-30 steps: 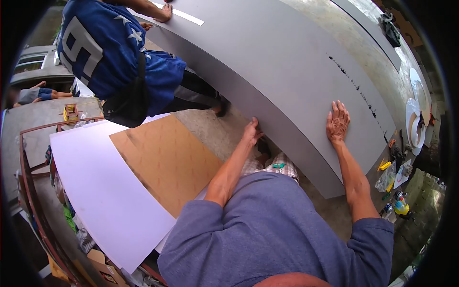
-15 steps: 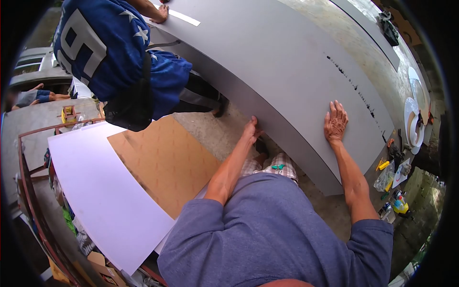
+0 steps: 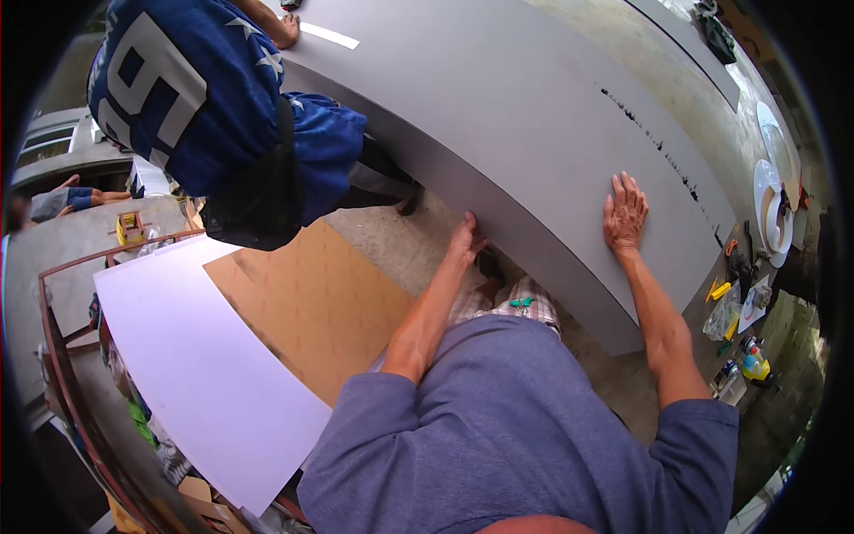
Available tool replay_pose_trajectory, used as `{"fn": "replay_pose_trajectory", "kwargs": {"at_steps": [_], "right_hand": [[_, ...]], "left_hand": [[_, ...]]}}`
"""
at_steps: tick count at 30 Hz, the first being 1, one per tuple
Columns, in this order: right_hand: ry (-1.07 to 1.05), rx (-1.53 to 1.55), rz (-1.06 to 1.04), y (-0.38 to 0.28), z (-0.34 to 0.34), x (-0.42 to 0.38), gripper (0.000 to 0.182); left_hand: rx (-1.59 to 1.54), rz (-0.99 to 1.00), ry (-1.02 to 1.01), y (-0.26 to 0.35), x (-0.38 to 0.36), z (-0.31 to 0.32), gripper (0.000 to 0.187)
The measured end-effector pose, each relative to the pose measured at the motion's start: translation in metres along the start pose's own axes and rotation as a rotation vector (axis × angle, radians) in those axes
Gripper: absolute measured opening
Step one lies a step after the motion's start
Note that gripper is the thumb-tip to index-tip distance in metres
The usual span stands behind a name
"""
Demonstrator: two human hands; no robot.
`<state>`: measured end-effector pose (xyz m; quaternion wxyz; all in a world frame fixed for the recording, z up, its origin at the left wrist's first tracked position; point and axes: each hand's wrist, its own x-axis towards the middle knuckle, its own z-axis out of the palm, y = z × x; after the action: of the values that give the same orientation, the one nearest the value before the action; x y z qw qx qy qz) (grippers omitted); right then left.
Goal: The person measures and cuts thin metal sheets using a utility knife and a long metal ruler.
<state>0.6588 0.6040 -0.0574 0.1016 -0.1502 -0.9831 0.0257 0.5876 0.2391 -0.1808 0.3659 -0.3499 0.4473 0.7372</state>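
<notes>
Grey and matte, a large long panel with a folded-down side point(image 3: 498, 116) was stretched diagonally before the wearer, its broad top smooth and its side face plain. Near its right-hand end the top was crossed by a ragged, broken line of black marks point(image 3: 661, 145), and near its far left end it was marked by a narrow white strip point(image 3: 329, 36). The top was pressed by the right grip point(image 3: 626, 214), laid flat and released, with the fingers spread. The side face was touched by the left grip point(image 3: 467, 238); whether anything was clenched there could not be told, since part of the fingers was hidden. At the far left, the panel's edge was touched by a co-worker's hand point(image 3: 286, 32). A black shoulder bag point(image 3: 258, 200) was worn at the co-worker's hip, its contents hidden. To the right, a crumpled clear plastic bag point(image 3: 722, 313) was seen near a yellow-handled tool point(image 3: 721, 291); what was held inside could not be made out. At the lower left, a brown cardboard box point(image 3: 209, 507) was partly covered by a large white sheet point(image 3: 213, 356), beside which a brown sheet point(image 3: 307, 303) was laid.
</notes>
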Motion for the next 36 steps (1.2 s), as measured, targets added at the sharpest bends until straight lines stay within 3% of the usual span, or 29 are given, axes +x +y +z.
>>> {"fn": "replay_pose_trajectory", "kwargs": {"at_steps": [7, 10, 16, 25, 28, 36], "right_hand": [[-0.015, -0.029, 0.015, 0.0, 0.003, -0.001, 0.047], [-0.012, -0.02, 0.014, -0.001, 0.002, -0.001, 0.047], [0.009, -0.01, 0.009, 0.001, 0.005, -0.001, 0.047], [0.001, -0.003, 0.003, 0.003, 0.006, -0.001, 0.047], [0.002, 0.007, -0.003, 0.006, 0.009, -0.001, 0.047], [0.007, -0.008, -0.008, 0.009, 0.013, -0.001, 0.047]], "left_hand": [[-0.04, -0.003, -0.048, 0.0, 0.001, -0.005, 0.067], [0.001, 0.041, -0.084, -0.004, 0.005, -0.009, 0.078], [0.002, 0.007, -0.072, 0.009, -0.016, 0.001, 0.066], [-0.021, 0.014, -0.053, 0.006, -0.015, 0.003, 0.066], [0.022, 0.041, -0.073, -0.001, -0.005, -0.002, 0.081], [0.034, 0.046, -0.094, -0.012, 0.019, -0.011, 0.083]]}}
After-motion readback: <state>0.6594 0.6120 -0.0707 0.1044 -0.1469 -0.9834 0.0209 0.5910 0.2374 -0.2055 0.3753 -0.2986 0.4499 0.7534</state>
